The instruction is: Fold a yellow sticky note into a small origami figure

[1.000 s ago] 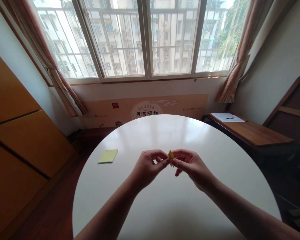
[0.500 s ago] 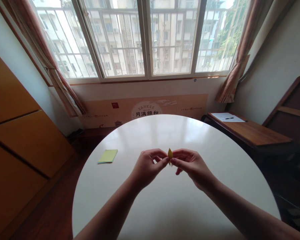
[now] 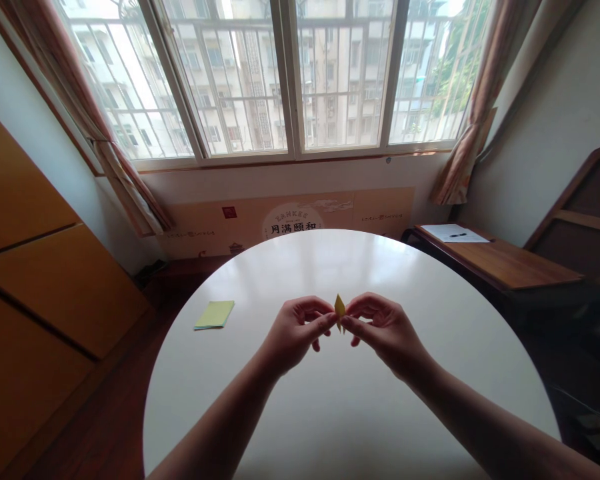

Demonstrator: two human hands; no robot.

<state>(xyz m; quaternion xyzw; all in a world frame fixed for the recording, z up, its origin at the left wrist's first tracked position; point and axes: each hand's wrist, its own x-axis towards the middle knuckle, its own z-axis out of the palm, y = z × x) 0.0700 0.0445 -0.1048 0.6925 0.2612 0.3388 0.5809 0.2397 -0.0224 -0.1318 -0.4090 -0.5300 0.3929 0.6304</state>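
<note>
A small piece of folded yellow paper (image 3: 339,307) is held up above the round white table (image 3: 300,413), its pointed tip upward and narrow points showing below. My left hand (image 3: 299,330) pinches its left side between thumb and forefinger. From the right, my right hand (image 3: 377,327) pinches the same paper, with the thumb in front. Fingertips hide the paper's middle, so its exact folds cannot be made out. To the left on the tabletop lies a pad of yellow-green sticky notes (image 3: 215,314) with a bluish layer at its bottom edge.
A wooden side table (image 3: 525,260) at the right carries a white sheet (image 3: 450,233) with a dark pen (image 3: 458,235) on it. Behind the white table stands a printed panel (image 3: 250,213) under the window. An orange-brown cabinet (image 3: 65,287) is at the left.
Both hands keep their pinch on the folded paper. The left hand's lower fingers now show beneath the hand, and the paper has turned slightly. The view has shifted a little.
</note>
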